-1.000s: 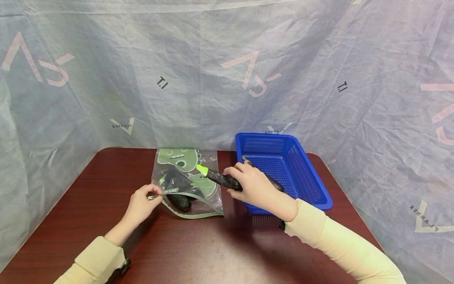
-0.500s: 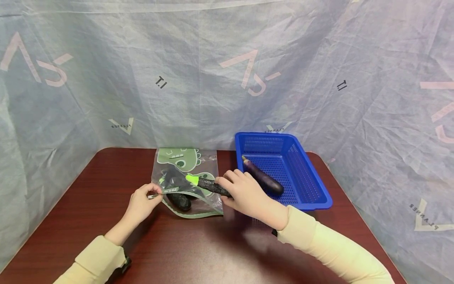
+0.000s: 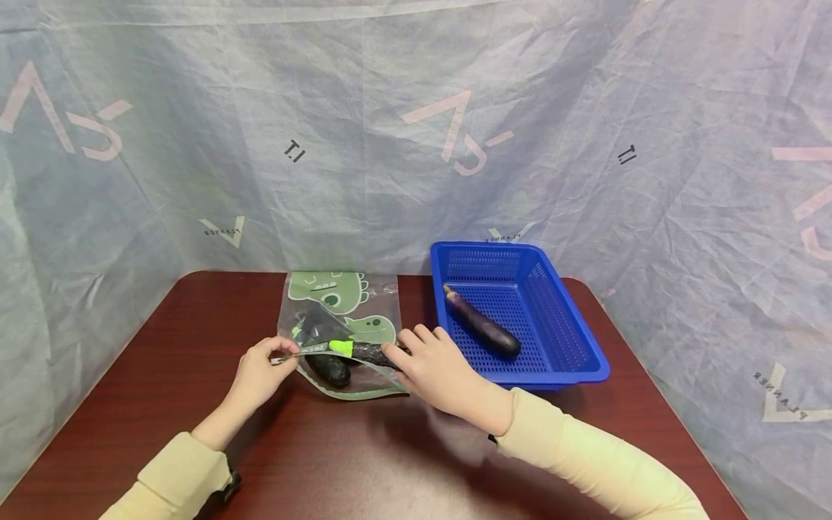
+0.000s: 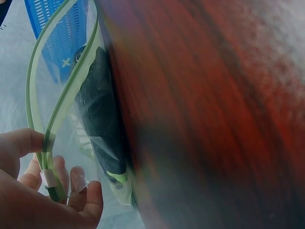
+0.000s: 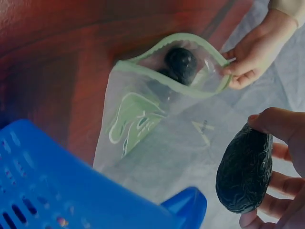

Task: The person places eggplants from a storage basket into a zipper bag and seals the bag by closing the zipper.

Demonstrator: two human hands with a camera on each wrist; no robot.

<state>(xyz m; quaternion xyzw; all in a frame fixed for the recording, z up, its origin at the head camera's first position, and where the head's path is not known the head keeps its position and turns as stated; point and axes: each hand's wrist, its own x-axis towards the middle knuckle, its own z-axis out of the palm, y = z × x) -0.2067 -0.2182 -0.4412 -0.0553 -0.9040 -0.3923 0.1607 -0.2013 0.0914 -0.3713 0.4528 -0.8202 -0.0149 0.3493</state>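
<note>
Wears long, plain sleeves (image 3: 604, 462) in pale cream, softly creased behind broad, turned-back cuffs (image 3: 185, 469) of the same colour. Shows a small black piece (image 3: 230, 484) at the inner edge of each cuff, mostly hidden on the right one. Has bare fingers (image 4: 94, 198) beyond the cuffs.

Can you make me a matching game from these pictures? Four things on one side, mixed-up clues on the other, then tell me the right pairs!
Things:
1. Purple eggplant
2. Basket
3. Left hand
4. Dark, wrinkly vegetable with a bright green end

Clues:
A. Pinching the edge of the bag
B. Held by the right hand
C. Lying inside something with holes
D. Blue, with lots of little holes

Right pairs:
1-C
2-D
3-A
4-B
</note>
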